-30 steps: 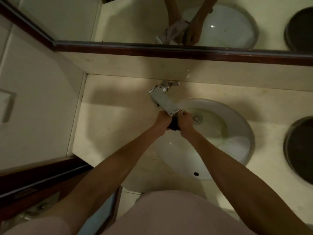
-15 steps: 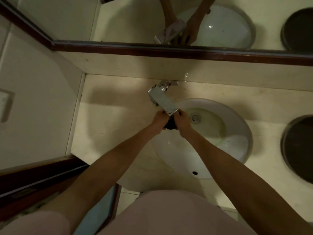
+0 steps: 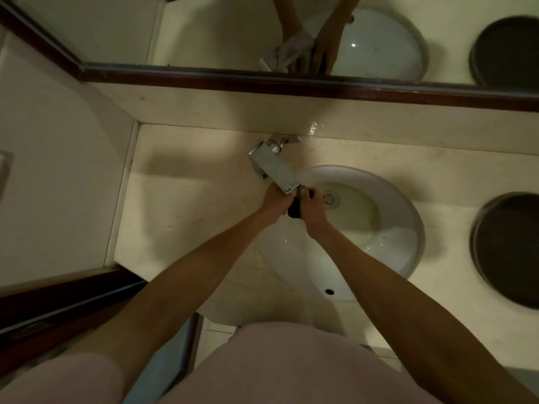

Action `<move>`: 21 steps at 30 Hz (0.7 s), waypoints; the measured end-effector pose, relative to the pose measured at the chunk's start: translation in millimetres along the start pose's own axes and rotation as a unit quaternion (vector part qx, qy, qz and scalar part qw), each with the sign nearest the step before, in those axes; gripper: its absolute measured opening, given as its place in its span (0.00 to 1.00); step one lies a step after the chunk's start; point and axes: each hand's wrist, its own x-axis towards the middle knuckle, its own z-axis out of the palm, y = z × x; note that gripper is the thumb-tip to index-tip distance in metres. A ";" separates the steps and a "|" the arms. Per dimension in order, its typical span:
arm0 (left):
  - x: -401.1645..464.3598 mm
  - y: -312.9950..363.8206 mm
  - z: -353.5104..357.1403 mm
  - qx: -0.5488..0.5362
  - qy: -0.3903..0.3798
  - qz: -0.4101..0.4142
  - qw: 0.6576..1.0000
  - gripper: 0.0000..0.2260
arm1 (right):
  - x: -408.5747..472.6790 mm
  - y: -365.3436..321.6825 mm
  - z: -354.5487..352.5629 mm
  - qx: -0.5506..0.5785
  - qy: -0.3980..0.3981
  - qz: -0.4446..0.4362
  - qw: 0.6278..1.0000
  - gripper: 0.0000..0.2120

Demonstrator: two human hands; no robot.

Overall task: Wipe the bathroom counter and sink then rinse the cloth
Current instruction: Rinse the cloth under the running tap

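Observation:
A dark cloth [image 3: 294, 210] is bunched between my two hands, right under the spout of the chrome faucet [image 3: 275, 167]. My left hand [image 3: 276, 201] grips it from the left and my right hand [image 3: 312, 207] grips it from the right, both over the left rim of the white oval sink [image 3: 388, 243]. The sink holds some murky water around its drain [image 3: 329, 197]. The cream counter [image 3: 180, 199] spreads to the left of the sink. Most of the cloth is hidden by my fingers.
A dark round tray [image 3: 509, 249] lies on the counter at the right. A mirror [image 3: 262, 30] with a dark wooden frame runs along the back wall. A side wall [image 3: 52, 170] closes the counter on the left.
Both hands have stayed under the spout with the cloth, shifting slightly against each other. The cloth remains bunched between them.

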 end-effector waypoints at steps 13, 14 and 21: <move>-17.5 -2.3 9.0 -0.046 -0.011 -0.079 0.996 0.14 | 20.4 -10.5 2.3 -0.042 0.041 -0.022 0.998 0.18; -17.4 -4.0 7.4 -0.042 -0.011 -0.079 0.996 0.14 | 18.7 -7.1 3.8 -0.045 0.035 -0.024 0.998 0.18; 1.0 -17.6 -9.4 -0.052 0.049 -0.076 0.995 0.11 | -12.9 0.9 20.6 -0.066 0.022 -0.089 0.994 0.16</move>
